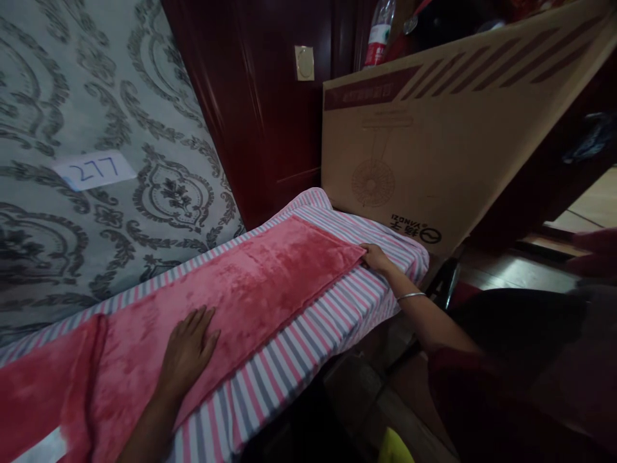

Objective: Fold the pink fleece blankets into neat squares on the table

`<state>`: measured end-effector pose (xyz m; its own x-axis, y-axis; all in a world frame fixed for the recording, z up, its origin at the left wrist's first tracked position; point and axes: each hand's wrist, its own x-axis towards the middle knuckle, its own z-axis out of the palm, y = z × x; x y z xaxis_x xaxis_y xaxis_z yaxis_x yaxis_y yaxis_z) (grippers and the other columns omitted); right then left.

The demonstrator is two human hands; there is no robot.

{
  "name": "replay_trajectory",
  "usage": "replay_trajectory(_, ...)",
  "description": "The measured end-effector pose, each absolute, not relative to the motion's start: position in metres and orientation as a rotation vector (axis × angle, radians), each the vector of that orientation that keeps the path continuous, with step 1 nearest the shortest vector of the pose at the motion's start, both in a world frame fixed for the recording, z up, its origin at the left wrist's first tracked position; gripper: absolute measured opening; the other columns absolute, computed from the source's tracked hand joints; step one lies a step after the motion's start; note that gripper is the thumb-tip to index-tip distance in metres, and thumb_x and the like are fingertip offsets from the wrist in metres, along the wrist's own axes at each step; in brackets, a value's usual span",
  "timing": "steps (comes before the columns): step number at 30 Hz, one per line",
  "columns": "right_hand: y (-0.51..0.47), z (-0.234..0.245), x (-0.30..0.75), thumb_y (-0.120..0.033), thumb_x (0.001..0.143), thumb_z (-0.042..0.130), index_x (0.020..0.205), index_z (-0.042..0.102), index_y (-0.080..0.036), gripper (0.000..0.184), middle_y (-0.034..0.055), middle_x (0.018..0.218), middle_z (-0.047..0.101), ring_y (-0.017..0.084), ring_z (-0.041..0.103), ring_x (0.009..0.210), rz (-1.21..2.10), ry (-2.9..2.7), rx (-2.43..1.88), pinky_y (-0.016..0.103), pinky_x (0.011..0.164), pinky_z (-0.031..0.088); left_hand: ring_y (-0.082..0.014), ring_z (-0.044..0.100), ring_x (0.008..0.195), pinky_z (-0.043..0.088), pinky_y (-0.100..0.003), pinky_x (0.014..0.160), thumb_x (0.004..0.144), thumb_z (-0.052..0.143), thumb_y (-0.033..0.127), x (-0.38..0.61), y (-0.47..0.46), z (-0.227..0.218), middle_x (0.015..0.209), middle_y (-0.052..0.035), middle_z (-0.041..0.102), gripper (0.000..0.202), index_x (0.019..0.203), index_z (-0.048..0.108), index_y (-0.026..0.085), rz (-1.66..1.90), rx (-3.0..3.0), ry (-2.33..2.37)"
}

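A pink fleece cloth lies folded lengthwise along a board covered in pink, white and grey striped fabric. My left hand rests flat on the cloth near its middle, fingers stretched out. My right hand, with a silver bangle on the wrist, reaches to the cloth's far corner and its fingers are closed on that corner at the edge.
A large cardboard fan box leans behind the board's far end. A patterned grey wall covering with a paper tag reading 277 is on the left. A dark red wooden door stands behind. A plastic bottle is at the top.
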<state>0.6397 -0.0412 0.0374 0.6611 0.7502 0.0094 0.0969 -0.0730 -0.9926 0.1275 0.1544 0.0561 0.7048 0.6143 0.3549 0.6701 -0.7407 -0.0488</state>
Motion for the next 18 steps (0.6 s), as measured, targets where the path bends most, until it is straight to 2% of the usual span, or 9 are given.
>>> replay_trajectory(5, -0.0445, 0.0354, 0.6399, -0.017, 0.061, 0.062, 0.062, 0.053, -0.019, 0.009, -0.0063, 0.05, 0.051, 0.006, 0.041, 0.042, 0.6, -0.734, -1.563, 0.018, 0.041, 0.033, -0.0311, 0.049, 0.134, 0.038, -0.049, 0.11, 0.091, 0.036, 0.042, 0.1268, 0.1552, 0.0559, 0.142, -0.0152, 0.055, 0.056, 0.134, 0.057, 0.014, -0.484, -2.733, -1.016)
replay_trajectory(13, -0.0423, 0.0345, 0.6386, -0.026, 0.061, 0.063, 0.061, 0.051, -0.02, 0.014, -0.0073, 0.047, 0.044, 0.006, 0.033, 0.04, 0.579, -0.686, -1.501, 0.02, 0.04, 0.026, -0.0319, 0.05, 0.132, 0.038, -0.05, 0.11, 0.091, 0.035, 0.044, 0.1269, 0.1574, 0.0539, 0.14, -0.0168, 0.057, 0.058, 0.134, 0.058, 0.012, -0.488, -2.727, -1.018)
replay_trajectory(18, -0.0435, 0.037, 0.6396, -0.027, 0.059, 0.064, 0.06, 0.053, -0.02, 0.013, -0.0049, 0.052, 0.05, 0.007, 0.038, 0.044, 0.63, -0.692, -1.456, 0.02, 0.044, 0.033, -0.0333, 0.051, 0.131, 0.038, -0.051, 0.109, 0.091, 0.034, 0.046, 0.1256, 0.1628, 0.0496, 0.139, -0.0181, 0.058, 0.06, 0.134, 0.057, 0.012, -0.534, -2.724, -0.986)
